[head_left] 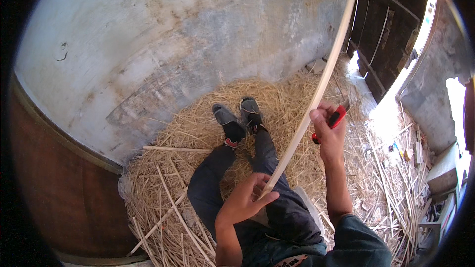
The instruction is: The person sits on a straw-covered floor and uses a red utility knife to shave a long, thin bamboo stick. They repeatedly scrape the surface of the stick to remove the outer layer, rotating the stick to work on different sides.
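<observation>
I sit on straw with my legs stretched out and my grey shoes (pixel 237 116) crossed near the wall. My left hand (pixel 246 199) pinches the lower end of a long pale wooden strip (pixel 316 94) just above my lap. The strip rises up and to the right, out past the top of the picture. My right hand (pixel 327 128) is closed on a red-handled knife (pixel 336 117) and rests against the strip partway up, thumb beside it.
A plastered grey-white wall (pixel 163 44) curves across the back. Dark wooden planks (pixel 391 29) stand at the upper right by a bright opening. Straw and shavings (pixel 168 168) cover the floor, with more pale strips (pixel 401 202) piled at the right and a brown surface (pixel 54 178) at the left.
</observation>
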Motion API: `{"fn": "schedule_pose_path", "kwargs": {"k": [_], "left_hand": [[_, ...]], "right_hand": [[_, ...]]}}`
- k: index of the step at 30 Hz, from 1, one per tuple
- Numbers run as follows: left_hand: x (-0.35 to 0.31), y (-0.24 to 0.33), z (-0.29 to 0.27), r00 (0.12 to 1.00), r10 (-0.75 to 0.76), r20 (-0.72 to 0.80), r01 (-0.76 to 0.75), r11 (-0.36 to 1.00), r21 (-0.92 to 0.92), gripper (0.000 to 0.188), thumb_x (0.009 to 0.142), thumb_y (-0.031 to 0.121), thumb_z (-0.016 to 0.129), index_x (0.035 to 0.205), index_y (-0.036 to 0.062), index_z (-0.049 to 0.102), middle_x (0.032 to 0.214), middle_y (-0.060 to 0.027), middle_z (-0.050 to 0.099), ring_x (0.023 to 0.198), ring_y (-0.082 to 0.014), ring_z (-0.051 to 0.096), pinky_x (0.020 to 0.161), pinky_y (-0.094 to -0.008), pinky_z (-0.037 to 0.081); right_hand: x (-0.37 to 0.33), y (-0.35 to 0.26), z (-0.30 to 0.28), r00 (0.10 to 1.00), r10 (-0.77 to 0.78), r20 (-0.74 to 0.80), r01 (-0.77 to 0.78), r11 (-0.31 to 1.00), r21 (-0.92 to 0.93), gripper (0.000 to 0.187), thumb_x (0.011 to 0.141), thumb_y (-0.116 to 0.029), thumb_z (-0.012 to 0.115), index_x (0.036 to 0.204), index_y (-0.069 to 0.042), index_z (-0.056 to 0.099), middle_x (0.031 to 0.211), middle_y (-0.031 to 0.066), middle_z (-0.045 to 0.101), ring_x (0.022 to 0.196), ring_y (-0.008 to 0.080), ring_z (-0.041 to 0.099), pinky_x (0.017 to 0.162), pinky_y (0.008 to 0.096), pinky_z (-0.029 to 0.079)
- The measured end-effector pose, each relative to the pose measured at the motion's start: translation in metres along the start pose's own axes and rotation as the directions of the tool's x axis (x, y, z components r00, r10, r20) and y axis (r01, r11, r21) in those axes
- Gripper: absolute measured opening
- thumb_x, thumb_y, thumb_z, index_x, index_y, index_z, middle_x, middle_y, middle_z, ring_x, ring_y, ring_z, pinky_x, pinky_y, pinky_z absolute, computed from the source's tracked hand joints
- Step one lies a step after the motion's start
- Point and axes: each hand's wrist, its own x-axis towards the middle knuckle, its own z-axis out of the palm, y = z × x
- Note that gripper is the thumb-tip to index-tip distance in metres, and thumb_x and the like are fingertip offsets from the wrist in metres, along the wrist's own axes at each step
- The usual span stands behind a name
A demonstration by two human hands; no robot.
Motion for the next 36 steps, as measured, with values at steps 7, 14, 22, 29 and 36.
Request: {"fn": "schedule_pose_path", "kwargs": {"k": [7,14,22,29,36], "left_hand": [[-0.005,-0.023,0.0,0.994,-0.058,0.094,0.087,0.936,-0.342,0.027,0.105,0.031,0.065,0.101,0.0052,0.058,0.074,0.0008,0.05,0.066,-0.0085,0.048,0.06,-0.0271,0.04],[-0.003,0.007,0.007,0.964,0.093,-0.25,-0.1,0.995,-0.017,0.037,0.103,0.039,0.068,0.092,0.0063,0.054,0.064,-0.0019,0.043,0.057,-0.011,0.044,0.053,-0.031,0.035],[0.0,0.015,0.018,0.928,0.153,-0.34,-0.112,0.984,0.138,0.043,0.101,0.044,0.069,0.098,0.0028,0.057,0.066,-0.004,0.055,0.059,-0.0121,0.054,0.053,-0.0317,0.042],[-0.001,0.023,0.029,0.914,0.159,-0.374,-0.081,0.973,0.215,0.057,0.1,0.058,0.062,0.101,0.0005,0.057,0.069,-0.0094,0.062,0.064,-0.0186,0.067,0.054,-0.0342,0.047],[-0.002,0.026,0.035,0.869,0.209,-0.449,-0.031,0.928,0.371,0.054,0.099,0.058,0.061,0.096,0.0041,0.053,0.068,-0.0182,0.062,0.068,-0.044,0.068,0.055,-0.0473,0.049]], "right_hand": [[0.006,-0.015,0.008,0.999,0.034,0.035,-0.036,0.997,0.074,0.031,0.097,-0.018,0.072,0.12,0.0,0.063,0.089,-0.0025,0.062,0.063,0.002,0.048,0.054,0.0196,0.033],[-0.025,-0.007,-0.006,0.939,-0.174,0.298,0.218,0.969,-0.12,0.026,0.1,-0.018,0.063,0.121,-0.002,0.063,0.093,0.002,0.062,0.068,0.0145,0.056,0.065,0.0309,0.048],[-0.068,-0.007,-0.009,0.65,-0.281,0.706,0.623,0.729,-0.283,0.034,0.087,-0.026,0.08,0.114,-0.008,0.069,0.083,0.0078,0.065,0.071,0.0272,0.07,0.061,0.0378,0.054],[-0.076,-0.007,-0.003,0.601,-0.349,0.719,0.722,0.622,-0.303,0.036,0.081,-0.022,0.083,0.112,-0.008,0.071,0.079,0.004,0.062,0.062,0.0231,0.066,0.053,0.036,0.052],[-0.078,-0.017,-0.001,0.6,-0.356,0.716,0.734,0.602,-0.315,0.037,0.08,-0.023,0.083,0.111,-0.007,0.073,0.078,0.0032,0.063,0.061,0.0214,0.066,0.053,0.0346,0.052]]}}
